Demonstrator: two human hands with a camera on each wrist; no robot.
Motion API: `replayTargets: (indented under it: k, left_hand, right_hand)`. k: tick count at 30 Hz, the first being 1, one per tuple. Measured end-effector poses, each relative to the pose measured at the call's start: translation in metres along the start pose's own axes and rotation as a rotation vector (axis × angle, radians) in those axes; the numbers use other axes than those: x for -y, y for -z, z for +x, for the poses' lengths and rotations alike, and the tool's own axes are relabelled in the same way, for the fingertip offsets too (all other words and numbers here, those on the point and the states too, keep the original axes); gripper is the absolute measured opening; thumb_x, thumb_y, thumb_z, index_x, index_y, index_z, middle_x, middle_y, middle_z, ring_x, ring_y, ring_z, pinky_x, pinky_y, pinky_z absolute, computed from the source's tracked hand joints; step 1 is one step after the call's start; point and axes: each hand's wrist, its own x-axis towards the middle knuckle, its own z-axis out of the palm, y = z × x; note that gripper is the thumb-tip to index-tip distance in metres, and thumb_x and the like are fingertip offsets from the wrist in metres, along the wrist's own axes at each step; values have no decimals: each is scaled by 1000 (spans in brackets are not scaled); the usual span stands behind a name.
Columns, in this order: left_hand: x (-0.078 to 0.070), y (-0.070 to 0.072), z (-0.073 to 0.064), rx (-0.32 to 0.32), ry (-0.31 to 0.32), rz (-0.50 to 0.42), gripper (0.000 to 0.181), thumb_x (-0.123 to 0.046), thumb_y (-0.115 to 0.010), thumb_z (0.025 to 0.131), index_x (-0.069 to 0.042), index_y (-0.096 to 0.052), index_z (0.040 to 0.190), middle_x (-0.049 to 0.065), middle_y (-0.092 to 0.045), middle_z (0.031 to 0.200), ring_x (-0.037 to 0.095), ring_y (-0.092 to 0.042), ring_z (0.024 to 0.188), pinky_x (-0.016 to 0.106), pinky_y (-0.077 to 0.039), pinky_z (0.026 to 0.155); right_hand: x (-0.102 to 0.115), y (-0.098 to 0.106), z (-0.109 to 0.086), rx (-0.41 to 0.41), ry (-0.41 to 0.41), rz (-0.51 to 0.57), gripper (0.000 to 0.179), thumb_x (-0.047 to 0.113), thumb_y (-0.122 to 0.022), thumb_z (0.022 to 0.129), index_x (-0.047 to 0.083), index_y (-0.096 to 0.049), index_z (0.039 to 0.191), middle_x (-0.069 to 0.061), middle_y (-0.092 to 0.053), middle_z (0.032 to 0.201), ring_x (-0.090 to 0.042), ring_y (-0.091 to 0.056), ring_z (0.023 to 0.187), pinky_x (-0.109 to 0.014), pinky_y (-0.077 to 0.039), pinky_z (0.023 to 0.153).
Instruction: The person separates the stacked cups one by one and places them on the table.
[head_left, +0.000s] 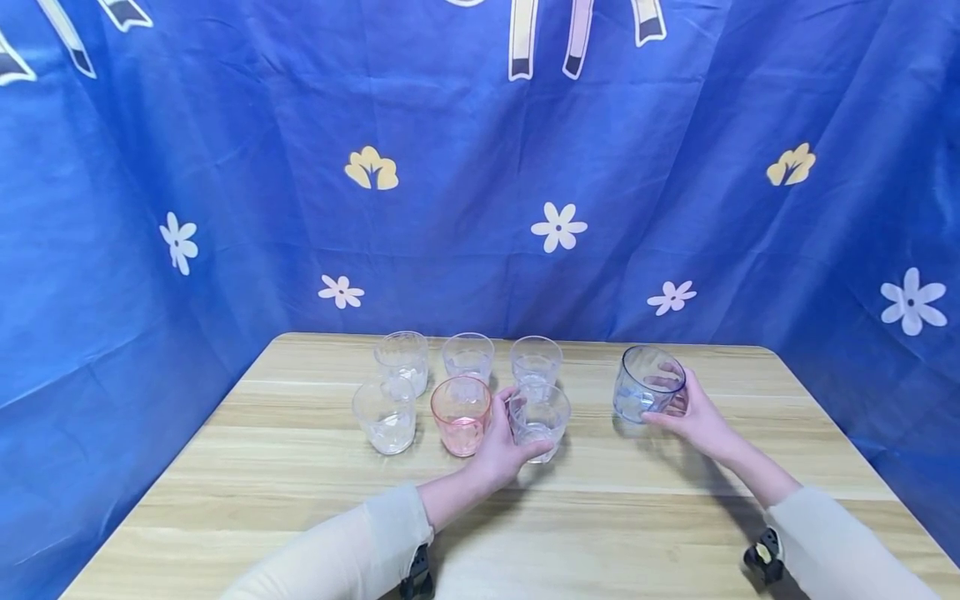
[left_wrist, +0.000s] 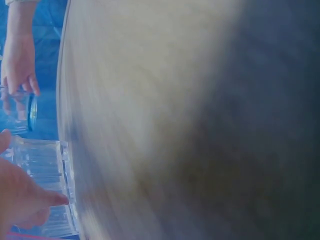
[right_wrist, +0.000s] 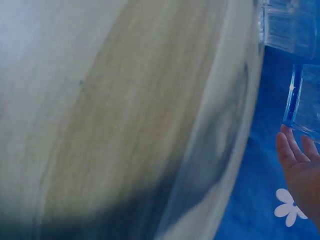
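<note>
My left hand [head_left: 498,457] holds a clear glass [head_left: 546,421] at the front right of a group of glasses, its thumb across the near side and fingers on the left side. To the right, my right hand [head_left: 701,423] grips a blue-tinted glass [head_left: 636,393] from its right side. That glass is tilted and looks raised off the table, with a shadow beneath. A pink-tinted glass [head_left: 459,425] stands just left of my left hand. In the right wrist view the blue glass [right_wrist: 306,102] is partly cut off by the frame edge.
Another clear glass [head_left: 386,417] stands at the front left. Behind are three more clear glasses in a row: left [head_left: 402,362], middle [head_left: 468,357] and right [head_left: 536,358]. The wooden table [head_left: 300,483] ends at a blue patterned curtain [head_left: 465,250].
</note>
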Motion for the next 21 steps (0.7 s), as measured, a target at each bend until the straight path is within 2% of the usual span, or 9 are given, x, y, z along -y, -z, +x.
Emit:
replayTargets:
  k: [9, 17, 21]
  left_hand:
    - [1, 0, 0, 7, -8, -11, 87, 0, -80, 76, 4, -21, 139, 31, -42, 137, 42, -38, 130, 50, -30, 110]
    - [2, 0, 0, 8, -13, -1, 86, 0, -80, 76, 4, -21, 139, 31, -42, 137, 42, -39, 130, 50, -30, 110]
    - [2, 0, 0, 5, -12, 8, 87, -1, -81, 76, 3, -21, 139, 31, -42, 137, 41, -39, 130, 50, -29, 110]
  right_hand:
    - [13, -13, -7, 79, 10, -6, 82, -9, -74, 78, -9, -20, 140, -38, -42, 133, -2, -59, 101, -21, -51, 85]
    - [10, -31, -15, 157, 57, 47, 82, -12, -74, 76, -13, -20, 138, -42, -40, 131, -3, -59, 104, -27, -54, 84]
    - [7, -35, -19, 190, 44, 48, 83, -9, -74, 76, -13, -19, 138, -43, -39, 132, 0, -58, 105, -29, -54, 84]
